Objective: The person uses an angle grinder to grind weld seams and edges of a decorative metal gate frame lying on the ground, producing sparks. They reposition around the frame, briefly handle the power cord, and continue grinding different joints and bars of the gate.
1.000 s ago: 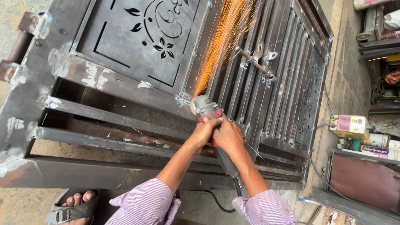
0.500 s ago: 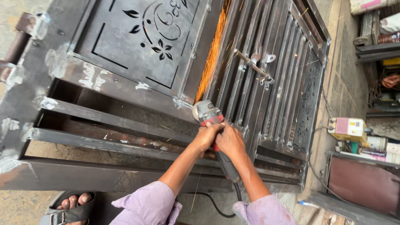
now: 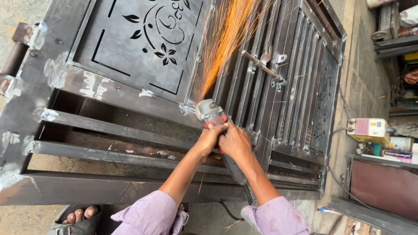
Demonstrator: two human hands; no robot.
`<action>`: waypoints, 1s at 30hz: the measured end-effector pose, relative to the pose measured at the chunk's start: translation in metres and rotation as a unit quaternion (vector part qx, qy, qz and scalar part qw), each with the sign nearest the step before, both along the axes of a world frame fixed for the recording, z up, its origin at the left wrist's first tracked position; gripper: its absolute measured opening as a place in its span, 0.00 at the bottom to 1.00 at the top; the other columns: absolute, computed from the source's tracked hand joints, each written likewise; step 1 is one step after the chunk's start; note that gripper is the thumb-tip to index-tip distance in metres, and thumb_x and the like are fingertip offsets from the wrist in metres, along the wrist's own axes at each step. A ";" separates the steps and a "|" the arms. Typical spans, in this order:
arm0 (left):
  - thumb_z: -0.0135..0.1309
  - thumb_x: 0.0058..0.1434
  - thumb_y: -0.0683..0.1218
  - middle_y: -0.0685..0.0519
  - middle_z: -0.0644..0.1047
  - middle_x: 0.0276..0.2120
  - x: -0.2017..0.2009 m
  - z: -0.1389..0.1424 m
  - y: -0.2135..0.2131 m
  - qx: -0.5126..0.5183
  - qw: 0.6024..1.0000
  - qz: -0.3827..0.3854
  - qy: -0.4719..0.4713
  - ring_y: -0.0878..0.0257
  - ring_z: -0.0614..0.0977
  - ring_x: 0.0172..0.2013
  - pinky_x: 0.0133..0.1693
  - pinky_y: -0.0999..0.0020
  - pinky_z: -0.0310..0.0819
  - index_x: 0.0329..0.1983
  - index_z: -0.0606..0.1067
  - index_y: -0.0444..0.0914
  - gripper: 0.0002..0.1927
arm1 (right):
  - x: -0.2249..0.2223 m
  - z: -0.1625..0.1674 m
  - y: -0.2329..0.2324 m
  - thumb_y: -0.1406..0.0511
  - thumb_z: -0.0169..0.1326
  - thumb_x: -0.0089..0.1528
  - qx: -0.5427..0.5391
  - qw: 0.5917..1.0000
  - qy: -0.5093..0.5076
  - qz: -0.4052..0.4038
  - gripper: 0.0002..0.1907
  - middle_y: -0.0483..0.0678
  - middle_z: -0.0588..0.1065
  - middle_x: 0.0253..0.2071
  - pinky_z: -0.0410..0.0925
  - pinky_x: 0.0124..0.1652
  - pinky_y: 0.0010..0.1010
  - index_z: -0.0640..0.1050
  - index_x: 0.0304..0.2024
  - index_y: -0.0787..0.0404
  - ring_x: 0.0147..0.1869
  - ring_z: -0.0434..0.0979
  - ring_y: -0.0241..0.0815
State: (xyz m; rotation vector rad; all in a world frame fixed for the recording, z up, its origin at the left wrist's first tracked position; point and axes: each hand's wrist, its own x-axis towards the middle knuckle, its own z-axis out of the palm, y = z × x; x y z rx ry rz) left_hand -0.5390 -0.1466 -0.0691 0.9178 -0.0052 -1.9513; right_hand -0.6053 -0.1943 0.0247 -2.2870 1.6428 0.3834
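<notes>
Foot (image 3: 80,214): lower left corner, toes visible, cut off by the frame edge.

Steel gate (image 3: 130,56): lies flat on the floor; its left rails are cropped, and a floral cut-out panel occupies the upper left.

Left hand (image 3: 212,135): closed around the angle grinder (image 3: 214,116) near its head.

Right hand (image 3: 236,142): clamped on the grinder body just behind; the body is mostly hidden beneath both hands. The disc meets the gate at the panel's lower right corner, throwing sparks (image 3: 226,39) upward.

Latch bolt (image 3: 263,65): on the vertical bars.

Small yellow machine (image 3: 368,129): right edge; type unclear.
</notes>
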 end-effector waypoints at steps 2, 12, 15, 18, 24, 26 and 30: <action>0.53 0.58 0.64 0.44 0.79 0.43 0.000 -0.002 0.001 0.012 1.000 -0.001 0.003 0.51 0.80 0.40 0.31 0.51 0.76 0.56 0.73 0.38 0.31 | 0.002 0.000 0.001 0.55 0.51 0.62 0.007 1.000 0.009 0.001 0.25 0.67 0.79 0.38 0.69 0.48 0.59 0.71 0.60 0.52 0.46 0.77 0.72; 0.52 0.57 0.62 0.46 0.79 0.46 0.010 0.002 0.009 0.003 1.000 0.023 0.008 0.54 0.80 0.42 0.33 0.53 0.76 0.57 0.72 0.41 0.30 | 0.003 -0.006 0.005 0.59 0.52 0.60 -0.010 1.000 -0.012 0.022 0.26 0.66 0.79 0.41 0.69 0.48 0.58 0.70 0.61 0.54 0.46 0.78 0.72; 0.53 0.57 0.61 0.47 0.80 0.47 0.015 0.001 0.011 -0.025 0.997 0.073 0.009 0.56 0.82 0.43 0.35 0.55 0.79 0.57 0.72 0.41 0.29 | 0.009 -0.008 0.005 0.59 0.51 0.59 -0.013 0.999 -0.009 0.033 0.27 0.66 0.79 0.42 0.70 0.48 0.58 0.70 0.61 0.56 0.47 0.79 0.71; 0.52 0.58 0.62 0.46 0.79 0.45 0.009 0.002 0.008 -0.019 0.999 0.044 0.002 0.56 0.80 0.41 0.33 0.53 0.75 0.57 0.72 0.40 0.30 | 0.012 -0.001 0.004 0.57 0.52 0.60 -0.003 1.000 0.014 0.007 0.28 0.66 0.80 0.41 0.70 0.48 0.58 0.69 0.62 0.55 0.47 0.79 0.71; 0.53 0.58 0.62 0.47 0.80 0.45 0.003 -0.010 0.009 -0.021 0.999 0.050 0.002 0.54 0.80 0.42 0.39 0.55 0.77 0.59 0.72 0.38 0.32 | 0.017 0.004 0.009 0.52 0.53 0.62 -0.003 1.000 0.019 0.005 0.26 0.65 0.80 0.41 0.70 0.46 0.58 0.71 0.60 0.54 0.47 0.79 0.70; 0.54 0.59 0.61 0.46 0.80 0.47 0.007 -0.015 0.011 -0.055 0.994 0.095 -0.011 0.56 0.81 0.46 0.43 0.58 0.77 0.58 0.74 0.34 0.32 | 0.021 0.000 0.010 0.57 0.50 0.60 -0.016 0.999 -0.013 0.045 0.27 0.65 0.80 0.40 0.70 0.45 0.59 0.70 0.61 0.56 0.46 0.79 0.71; 0.54 0.59 0.60 0.47 0.81 0.49 0.008 -0.013 0.009 -0.057 0.992 0.107 -0.023 0.58 0.81 0.48 0.47 0.62 0.74 0.57 0.74 0.35 0.30 | 0.021 0.001 0.009 0.56 0.50 0.61 -0.002 1.000 0.015 0.015 0.27 0.66 0.80 0.40 0.70 0.46 0.58 0.69 0.63 0.53 0.46 0.79 0.72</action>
